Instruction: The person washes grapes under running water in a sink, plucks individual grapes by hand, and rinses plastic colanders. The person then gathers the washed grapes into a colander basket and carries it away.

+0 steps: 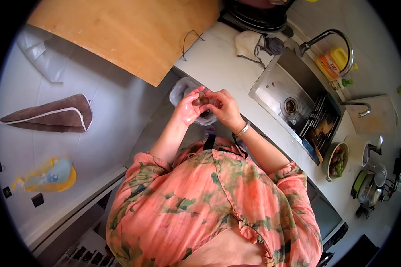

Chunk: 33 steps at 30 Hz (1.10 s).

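On my remote feed, the left hand [188, 107] grasps some small brown pieces [201, 99] above the plastic-lined bin [179, 91]; the right hand [226, 109] touches them, though I cannot tell whether it grips.

Left hand [189, 107] and right hand [226, 109] together, holding small brown pieces [201, 99] above lined bin [179, 91]. Bin beside pale surface [223, 60]. Metal sink [276, 91] to the right; bowl [327, 165] of red and green fruit [338, 163] past it.
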Motion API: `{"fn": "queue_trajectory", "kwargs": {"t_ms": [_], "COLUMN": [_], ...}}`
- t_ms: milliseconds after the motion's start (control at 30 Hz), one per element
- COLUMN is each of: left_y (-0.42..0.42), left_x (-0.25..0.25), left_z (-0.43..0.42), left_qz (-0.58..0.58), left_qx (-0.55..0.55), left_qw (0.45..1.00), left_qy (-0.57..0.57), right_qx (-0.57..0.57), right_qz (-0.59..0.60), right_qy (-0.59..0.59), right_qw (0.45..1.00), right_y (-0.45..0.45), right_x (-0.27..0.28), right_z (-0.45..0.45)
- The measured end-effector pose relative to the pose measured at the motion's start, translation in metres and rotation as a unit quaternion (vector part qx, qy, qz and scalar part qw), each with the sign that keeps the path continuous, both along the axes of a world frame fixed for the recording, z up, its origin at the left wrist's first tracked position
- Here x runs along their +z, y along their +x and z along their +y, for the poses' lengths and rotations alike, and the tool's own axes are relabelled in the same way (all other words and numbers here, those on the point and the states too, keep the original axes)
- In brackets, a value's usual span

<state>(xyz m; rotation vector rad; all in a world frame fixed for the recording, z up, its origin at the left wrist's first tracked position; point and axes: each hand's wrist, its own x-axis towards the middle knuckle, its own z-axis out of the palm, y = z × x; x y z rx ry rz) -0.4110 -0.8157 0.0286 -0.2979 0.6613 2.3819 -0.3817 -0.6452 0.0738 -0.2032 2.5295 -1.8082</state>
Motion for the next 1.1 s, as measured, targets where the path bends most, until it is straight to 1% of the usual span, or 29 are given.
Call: {"fn": "queue_trajectory", "kwargs": {"t_ms": [33, 133, 200, 233, 300, 333, 400, 433, 500, 567, 633, 667, 733, 767, 833, 867, 933, 967, 1033, 1067, 1100], "left_y": [-0.002, -0.002, -0.003, -0.004, -0.003, -0.004, -0.002, -0.002, 0.0, 0.002, 0.003, 0.004, 0.004, 0.005, 0.009, 0.011, 0.013, 0.015, 0.016, 0.014, 0.012], "left_x": [0.002, 0.011, 0.017, 0.02, 0.027, 0.03, 0.037, 0.04, 0.047, 0.05, 0.05, 0.049, 0.049, 0.049, 0.062, 0.064, 0.067, 0.069, 0.071, 0.07, 0.069], "left_z": [0.003, 0.011, 0.016, 0.018, 0.021, 0.022, 0.025, 0.028, 0.031, 0.034, 0.039, 0.039, 0.041, 0.043, 0.052, 0.053, 0.058, 0.06, 0.071, 0.077, 0.082], "left_qz": [-0.005, -0.024, -0.027, -0.031, -0.027, -0.021, -0.025, -0.027, -0.014, 0.0, 0.034, 0.034, 0.064, 0.065, 0.069, 0.071, 0.219, 0.225, 0.34, 0.423, 0.503], "left_qx": [-0.016, -0.018, -0.026, -0.03, -0.04, -0.046, -0.049, -0.05, -0.061, -0.071, -0.079, -0.084, -0.11, -0.115, -0.124, -0.134, -0.206, -0.224, -0.208, -0.181, -0.146], "left_qw": [1.0, 1.0, 0.999, 0.999, 0.999, 0.998, 0.998, 0.998, 0.997, 0.996, 0.991, 0.991, 0.981, 0.981, 0.965, 0.964, 0.917, 0.913, 0.845, 0.803, 0.756], "left_qy": [-0.01, -0.01, -0.014, -0.021, -0.021, -0.023, -0.029, -0.033, -0.041, -0.048, -0.099, -0.099, -0.144, -0.143, -0.22, -0.22, -0.261, -0.256, -0.356, -0.378, -0.393], "right_qx": [-0.004, -0.027, -0.035, -0.039, -0.036, -0.038, -0.043, -0.045, -0.038, -0.043, -0.05, -0.047, -0.048, -0.056, -0.073, -0.076, -0.092, -0.11, -0.151, -0.157, -0.16], "right_qz": [0.001, -0.01, -0.055, -0.055, -0.1, -0.099, -0.204, -0.202, -0.227, -0.231, -0.235, -0.244, -0.25, -0.249, -0.243, -0.241, -0.231, -0.239, -0.249, -0.238, -0.248], "right_qy": [0.001, -0.02, -0.073, -0.072, -0.193, -0.194, -0.301, -0.301, -0.361, -0.369, -0.377, -0.385, -0.393, -0.407, -0.422, -0.432, -0.443, -0.448, -0.455, -0.465, -0.491], "right_qw": [1.0, 0.999, 0.995, 0.995, 0.975, 0.975, 0.931, 0.931, 0.904, 0.899, 0.895, 0.889, 0.883, 0.877, 0.87, 0.866, 0.861, 0.855, 0.841, 0.838, 0.82], "right_y": [0.001, 0.006, 0.007, 0.008, 0.01, 0.011, 0.014, 0.015, 0.019, 0.023, 0.027, 0.03, 0.034, 0.037, 0.041, 0.043, 0.047, 0.049, 0.052, 0.052, 0.053], "right_x": [-0.002, -0.012, -0.017, -0.022, -0.023, -0.019, -0.007, -0.003, 0.001, -0.001, -0.005, -0.009, -0.007, -0.005, 0.0, 0.001, 0.0, -0.002, 0.001, 0.002, 0.004], "right_z": [0.0, 0.004, 0.01, 0.012, 0.013, 0.015, 0.023, 0.026, 0.031, 0.034, 0.038, 0.038, 0.037, 0.036, 0.038, 0.039, 0.042, 0.041, 0.045, 0.046, 0.049]}}
